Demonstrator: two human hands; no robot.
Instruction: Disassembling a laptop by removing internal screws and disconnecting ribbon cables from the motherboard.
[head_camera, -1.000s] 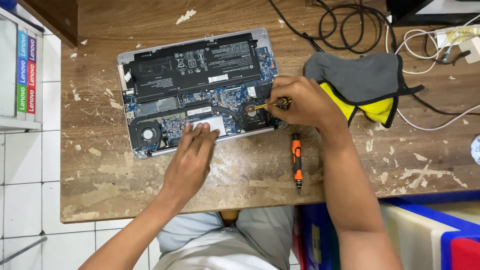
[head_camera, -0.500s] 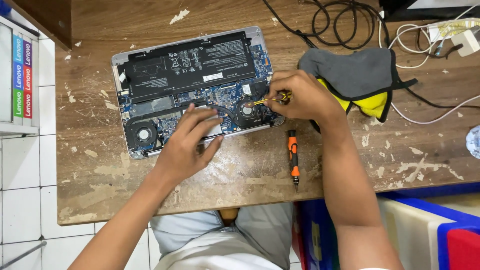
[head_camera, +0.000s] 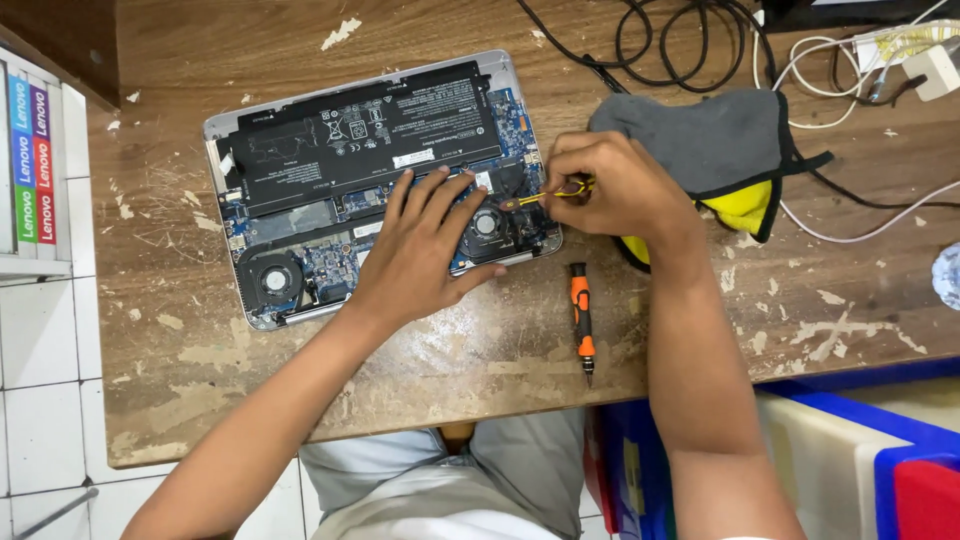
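Observation:
An opened silver laptop (head_camera: 300, 130) lies bottom-up on the worn wooden table (head_camera: 480, 350), with its black battery, two fans and blue board showing. My left hand (head_camera: 425, 250) rests flat on the board, fingers spread, between the two fans. My right hand (head_camera: 615, 185) is closed on a small yellow-handled tool (head_camera: 555, 193) whose tip touches the board beside the right fan (head_camera: 487, 222). An orange and black screwdriver (head_camera: 581, 318) lies loose on the table below my right hand.
A grey and yellow cloth (head_camera: 725, 155) lies right of the laptop, partly under my right wrist. Black and white cables (head_camera: 700, 40) coil at the back right. Coloured boxes (head_camera: 30, 150) stand on a shelf at left. Blue and white bins (head_camera: 850, 460) sit below the table's front edge.
My left hand slid up from the laptop's front edge onto the board and spread its fingers. My right hand stays at the right fan with the tool.

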